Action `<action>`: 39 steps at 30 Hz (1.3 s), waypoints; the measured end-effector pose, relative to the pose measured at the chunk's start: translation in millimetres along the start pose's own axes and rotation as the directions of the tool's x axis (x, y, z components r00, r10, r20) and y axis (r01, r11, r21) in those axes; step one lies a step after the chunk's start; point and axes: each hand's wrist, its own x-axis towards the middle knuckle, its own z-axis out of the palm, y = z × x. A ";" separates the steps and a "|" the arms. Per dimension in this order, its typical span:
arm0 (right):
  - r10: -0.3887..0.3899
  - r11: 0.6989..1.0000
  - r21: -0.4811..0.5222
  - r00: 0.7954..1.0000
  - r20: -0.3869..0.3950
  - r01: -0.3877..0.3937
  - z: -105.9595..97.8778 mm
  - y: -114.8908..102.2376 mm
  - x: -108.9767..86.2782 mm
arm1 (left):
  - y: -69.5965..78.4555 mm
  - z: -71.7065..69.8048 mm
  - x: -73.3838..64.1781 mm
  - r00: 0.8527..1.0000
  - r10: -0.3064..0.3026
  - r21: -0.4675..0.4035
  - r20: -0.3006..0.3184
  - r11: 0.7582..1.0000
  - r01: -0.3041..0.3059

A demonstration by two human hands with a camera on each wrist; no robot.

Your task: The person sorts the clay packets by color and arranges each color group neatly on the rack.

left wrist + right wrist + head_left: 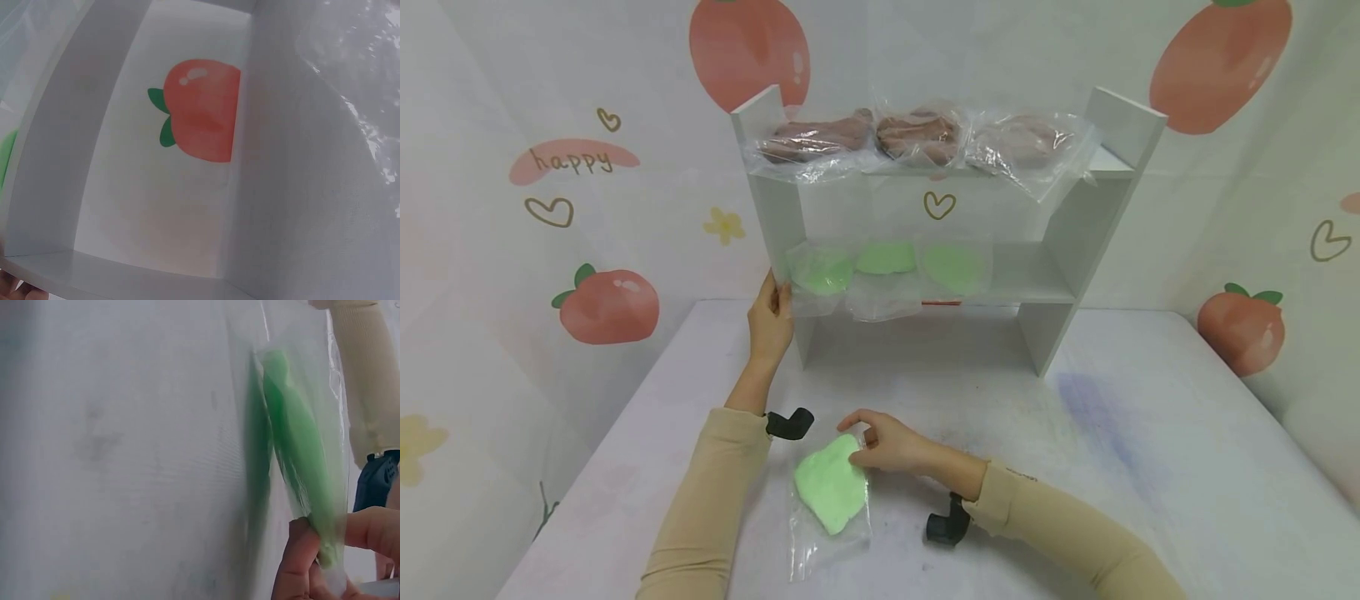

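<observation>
My left hand (770,325) holds the left side panel of a small white shelf (1060,287), around the height of its middle board. In the left wrist view only a few fingertips (22,292) show at the lower left corner, by the shelf's edge. Low in the head view, my right hand (891,446) pinches the upper part of a clear plastic bag with a flat, bright green lump (831,483) inside. The right wrist view shows this green bag (303,450) edge-on, tilted above the white tabletop, its end between thumb and fingers.
On the middle board lie three bagged green lumps (886,258), with bag edges hanging over the front. The top board carries three bagged brown pieces (917,137). Black wrist mounts (790,423) stick out from both wrists. A fruit-print cloth (925,50) hangs behind.
</observation>
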 end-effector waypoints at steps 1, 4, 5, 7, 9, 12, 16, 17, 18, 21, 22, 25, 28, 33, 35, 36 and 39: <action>0.000 1.000 0.003 1.000 0.001 0.000 -0.9 -0.2 -0.3 | -4.5 0.3 1.7 1.000 0.000 -0.001 -0.002 1.000 0.000; -0.010 1.000 0.026 1.000 0.003 0.010 -4.2 -0.2 -1.2 | -14.5 1.5 5.2 1.000 0.006 -0.003 -0.011 1.000 -0.006; -0.017 0.999 0.037 1.000 0.005 0.017 -5.6 -0.4 -1.8 | -14.9 1.7 5.3 1.000 0.008 0.001 -0.016 1.000 -0.008; -0.031 0.998 0.049 1.000 0.003 0.030 -8.7 -1.4 -3.3 | -15.4 1.9 5.6 0.999 0.018 0.006 -0.026 1.000 -0.018; -0.040 0.998 0.056 0.999 -0.004 0.041 -12.4 -2.2 -5.1 | -15.5 2.2 5.8 0.999 0.025 0.007 -0.035 1.000 -0.025; -0.046 0.997 0.069 0.999 -0.017 0.047 -19.4 -4.2 -9.0 | -15.9 2.5 6.3 0.999 0.025 0.009 -0.038 1.000 -0.025; -0.055 0.995 0.087 0.998 -0.033 0.058 -30.0 -4.4 -13.9 | -14.9 2.4 6.5 1.000 0.009 0.004 -0.026 1.000 -0.009; -0.057 0.994 0.090 0.998 -0.037 0.060 -32.6 -4.0 -15.2 | -14.0 2.2 6.2 1.000 0.004 -0.003 -0.020 1.000 -0.004; -0.061 0.994 0.093 0.997 -0.044 0.065 -35.0 -3.6 -16.5 | -12.3 1.8 5.8 1.000 0.000 -0.009 -0.014 1.000 0.000; -0.057 0.992 0.108 0.996 -0.073 0.065 -42.0 -2.1 -20.3 | 1.4 0.0 0.3 1.000 -0.007 -0.008 -0.001 1.000 0.007; -0.055 0.992 0.111 0.995 -0.087 0.065 -44.2 -1.8 -21.6 | 6.3 -0.6 -1.8 1.000 -0.008 -0.008 0.002 1.000 0.008; -0.043 0.990 0.129 0.992 -0.120 0.058 -50.5 -2.2 -26.1 | 19.5 -2.1 -7.5 1.000 -0.008 0.008 0.010 1.000 0.008; -0.050 0.989 0.129 0.989 -0.137 0.068 -55.8 -3.5 -31.0 | 22.3 -2.3 -9.3 1.000 -0.007 0.011 0.014 1.000 0.006; -0.111 0.986 0.104 0.982 -0.153 0.128 -63.0 -5.4 -39.0 | 22.1 -2.1 -9.7 1.000 -0.001 0.016 0.008 1.000 0.001; -0.133 0.983 0.105 0.978 -0.163 0.151 -65.7 -5.4 -41.6 | 20.7 -2.0 -9.0 1.000 -0.001 0.017 0.006 1.000 0.001; -0.137 0.982 0.108 0.976 -0.170 0.157 -67.0 -5.3 -42.9 | 20.0 -2.1 -8.4 1.000 -0.002 0.017 0.004 1.000 0.002; -0.144 0.979 0.117 0.972 -0.184 0.167 -70.7 -5.0 -46.3 | 15.0 -1.7 -5.6 1.000 -0.010 0.016 0.003 1.000 0.010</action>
